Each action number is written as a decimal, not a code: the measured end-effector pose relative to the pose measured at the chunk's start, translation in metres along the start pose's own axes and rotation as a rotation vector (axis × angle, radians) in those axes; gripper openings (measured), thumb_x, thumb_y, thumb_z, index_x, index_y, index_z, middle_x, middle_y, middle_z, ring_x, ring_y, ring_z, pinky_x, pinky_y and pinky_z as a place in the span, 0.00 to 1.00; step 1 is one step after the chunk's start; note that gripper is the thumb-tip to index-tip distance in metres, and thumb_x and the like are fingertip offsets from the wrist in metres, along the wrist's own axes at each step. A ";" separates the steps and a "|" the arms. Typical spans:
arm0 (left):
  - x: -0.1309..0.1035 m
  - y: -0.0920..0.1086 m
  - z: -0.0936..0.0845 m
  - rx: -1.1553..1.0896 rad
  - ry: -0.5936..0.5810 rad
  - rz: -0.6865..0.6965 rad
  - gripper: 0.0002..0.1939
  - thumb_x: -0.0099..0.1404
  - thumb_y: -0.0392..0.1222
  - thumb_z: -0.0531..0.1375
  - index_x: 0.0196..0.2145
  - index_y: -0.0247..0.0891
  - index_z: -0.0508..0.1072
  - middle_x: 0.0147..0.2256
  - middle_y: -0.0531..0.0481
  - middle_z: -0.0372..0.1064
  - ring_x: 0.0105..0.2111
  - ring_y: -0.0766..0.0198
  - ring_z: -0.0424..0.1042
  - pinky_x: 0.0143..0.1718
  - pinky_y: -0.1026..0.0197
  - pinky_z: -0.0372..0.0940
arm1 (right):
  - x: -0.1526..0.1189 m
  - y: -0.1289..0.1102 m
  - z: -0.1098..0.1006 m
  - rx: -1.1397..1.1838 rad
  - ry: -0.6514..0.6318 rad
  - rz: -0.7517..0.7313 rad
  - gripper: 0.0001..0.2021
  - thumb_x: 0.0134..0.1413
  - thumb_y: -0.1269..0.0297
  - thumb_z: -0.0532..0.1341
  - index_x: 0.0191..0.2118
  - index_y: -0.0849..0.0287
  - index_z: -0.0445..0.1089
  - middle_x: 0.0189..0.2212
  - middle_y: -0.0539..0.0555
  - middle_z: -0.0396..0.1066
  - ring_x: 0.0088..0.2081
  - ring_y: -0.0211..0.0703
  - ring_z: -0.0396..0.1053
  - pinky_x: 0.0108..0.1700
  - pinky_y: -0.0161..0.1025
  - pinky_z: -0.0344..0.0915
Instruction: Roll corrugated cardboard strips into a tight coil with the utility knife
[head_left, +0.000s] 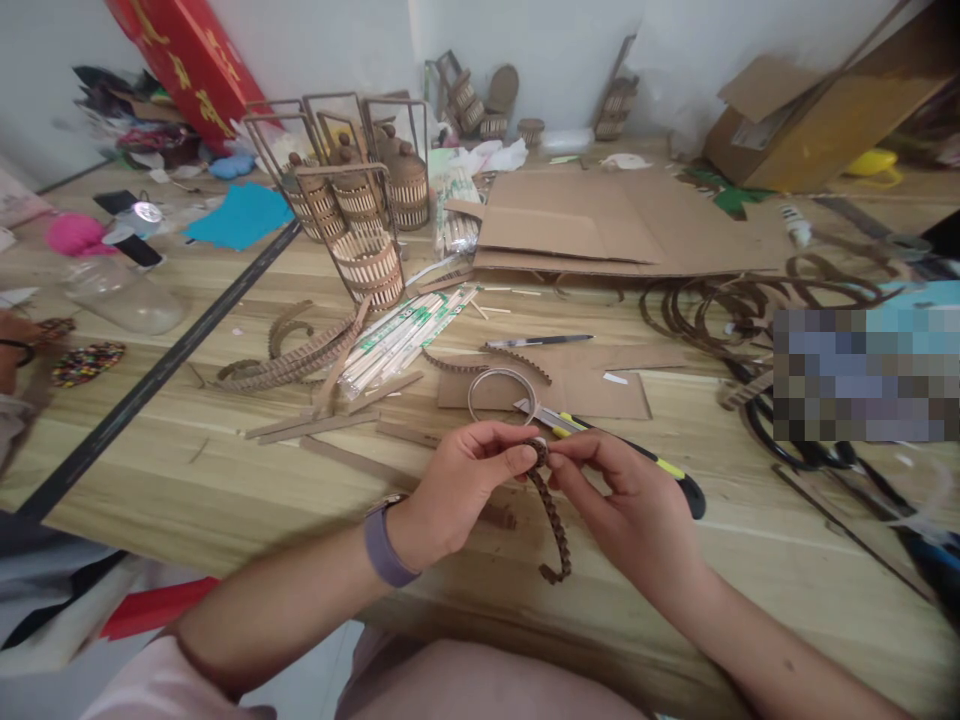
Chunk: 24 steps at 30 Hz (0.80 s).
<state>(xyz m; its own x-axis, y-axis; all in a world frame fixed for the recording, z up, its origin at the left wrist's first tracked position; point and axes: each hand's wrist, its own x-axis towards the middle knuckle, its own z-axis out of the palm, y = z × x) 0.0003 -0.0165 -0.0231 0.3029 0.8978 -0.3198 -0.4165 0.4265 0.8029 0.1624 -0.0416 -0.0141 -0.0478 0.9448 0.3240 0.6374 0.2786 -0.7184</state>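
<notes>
Fingertips drawn narrow, our left hand (457, 485) and right hand (637, 500) pinch the coiled end of the ridged strip (556, 525) above the table (247, 485); our right hand partly hides the utility knife (670, 467); beyond lie the ring (501, 371) and packaged sticks (409, 335)

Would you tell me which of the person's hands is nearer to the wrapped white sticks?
Left. The left hand is on the near side of the wrapped white sticks, slightly to their right; the right hand is also nearer the person, but farther right.
</notes>
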 end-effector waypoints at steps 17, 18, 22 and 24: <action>-0.001 0.002 0.001 -0.014 0.019 0.005 0.15 0.45 0.42 0.75 0.32 0.38 0.82 0.29 0.51 0.78 0.31 0.67 0.71 0.37 0.63 0.65 | -0.002 0.004 0.000 0.009 0.008 -0.098 0.05 0.61 0.66 0.59 0.35 0.54 0.73 0.26 0.49 0.75 0.26 0.40 0.73 0.30 0.36 0.67; -0.001 0.002 0.001 -0.010 0.019 0.004 0.15 0.45 0.42 0.75 0.32 0.38 0.83 0.29 0.51 0.78 0.31 0.67 0.71 0.37 0.63 0.65 | -0.001 0.004 0.000 0.004 0.007 -0.104 0.05 0.61 0.66 0.59 0.35 0.55 0.72 0.25 0.49 0.75 0.26 0.40 0.73 0.30 0.36 0.67; 0.000 0.001 0.001 0.009 0.021 0.000 0.15 0.46 0.41 0.75 0.33 0.37 0.82 0.30 0.50 0.77 0.31 0.66 0.71 0.37 0.62 0.65 | 0.000 0.003 -0.001 -0.031 0.003 -0.127 0.06 0.61 0.67 0.58 0.34 0.55 0.71 0.25 0.49 0.75 0.25 0.40 0.73 0.28 0.36 0.66; 0.000 0.001 0.001 0.008 0.024 -0.005 0.15 0.45 0.41 0.75 0.33 0.37 0.82 0.29 0.51 0.77 0.31 0.66 0.71 0.36 0.62 0.65 | 0.000 0.003 -0.001 -0.054 0.006 -0.148 0.06 0.61 0.67 0.57 0.34 0.55 0.71 0.25 0.49 0.76 0.25 0.40 0.73 0.27 0.35 0.66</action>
<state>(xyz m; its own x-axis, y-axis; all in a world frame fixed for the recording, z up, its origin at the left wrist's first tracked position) 0.0013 -0.0162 -0.0219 0.2844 0.8981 -0.3354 -0.4086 0.4300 0.8050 0.1652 -0.0410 -0.0156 -0.1399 0.8929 0.4281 0.6641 0.4053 -0.6283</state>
